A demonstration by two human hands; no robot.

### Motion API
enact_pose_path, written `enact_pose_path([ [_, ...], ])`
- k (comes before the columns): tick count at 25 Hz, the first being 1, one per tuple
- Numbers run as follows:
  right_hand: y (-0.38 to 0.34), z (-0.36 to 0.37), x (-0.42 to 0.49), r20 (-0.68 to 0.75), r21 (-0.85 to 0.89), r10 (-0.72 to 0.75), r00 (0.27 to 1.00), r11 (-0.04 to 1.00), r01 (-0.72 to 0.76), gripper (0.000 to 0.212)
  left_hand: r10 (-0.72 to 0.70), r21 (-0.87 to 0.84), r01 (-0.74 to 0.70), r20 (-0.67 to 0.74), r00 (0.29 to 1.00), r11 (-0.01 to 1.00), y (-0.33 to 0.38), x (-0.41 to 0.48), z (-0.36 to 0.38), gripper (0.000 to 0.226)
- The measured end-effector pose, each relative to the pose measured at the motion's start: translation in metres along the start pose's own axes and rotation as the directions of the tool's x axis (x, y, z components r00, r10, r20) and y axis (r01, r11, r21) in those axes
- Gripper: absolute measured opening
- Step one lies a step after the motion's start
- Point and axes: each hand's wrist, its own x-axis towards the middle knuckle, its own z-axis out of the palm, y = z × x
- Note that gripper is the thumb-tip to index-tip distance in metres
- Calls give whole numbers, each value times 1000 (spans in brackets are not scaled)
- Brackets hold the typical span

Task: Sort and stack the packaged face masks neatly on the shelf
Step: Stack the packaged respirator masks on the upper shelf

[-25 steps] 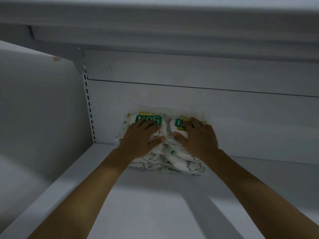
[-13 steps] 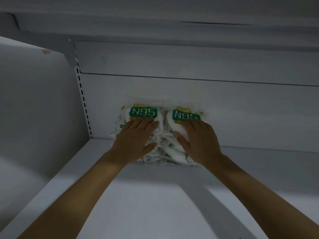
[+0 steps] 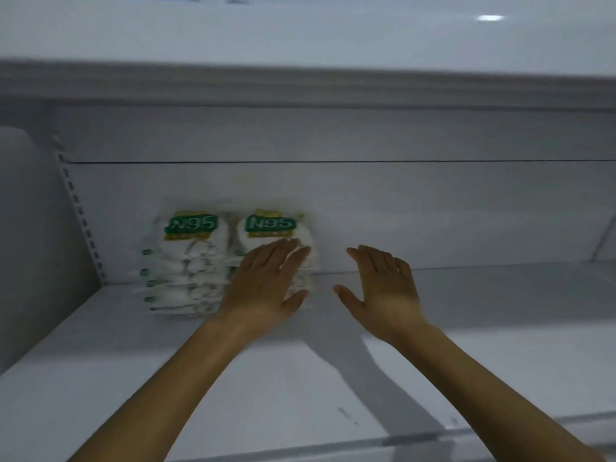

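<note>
Found both forearms reaching in over the front of the shelf (image 3: pixel 466 345). Noted the left hand (image 3: pixel 263 288) flat, fingers straight and close together, resting on the front and top of the right-hand stack (image 3: pixel 271 228) of packaged masks, gripping nothing. Noted the right hand (image 3: pixel 383 288) spread wide, palm down, just right of that stack over bare shelf, holding nothing; cannot tell whether touching the surface. Recorded the left-hand stack (image 3: pixel 190 261) just beside its neighbour, apparently touching, both set back against the rear panel (image 3: pixel 433 211), green N95 labels uppermost and facing one way.

Judged as the squaring-up stage. Recommend bringing the right palm to the open flank and pressing inward against the left palm. Keep fingers flat and pressure light, to avoid sliding the glossy top packs. Check the lower packs of the left-hand stack, seemingly fanned forward; blurred, so unconfirmed.
</note>
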Motion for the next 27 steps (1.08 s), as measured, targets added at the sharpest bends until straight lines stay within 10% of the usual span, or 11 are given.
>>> enact_pose_path([
  [18,438,-229,-352,-126,-73,534,836,836,-545,55,332,-431,-284,37,943,856,554,135,20,66],
  [27,626,-243,-351,-131,-145,555,822,809,-569,58,60,-761,-59,-26,998,646,720,252,105,63],
])
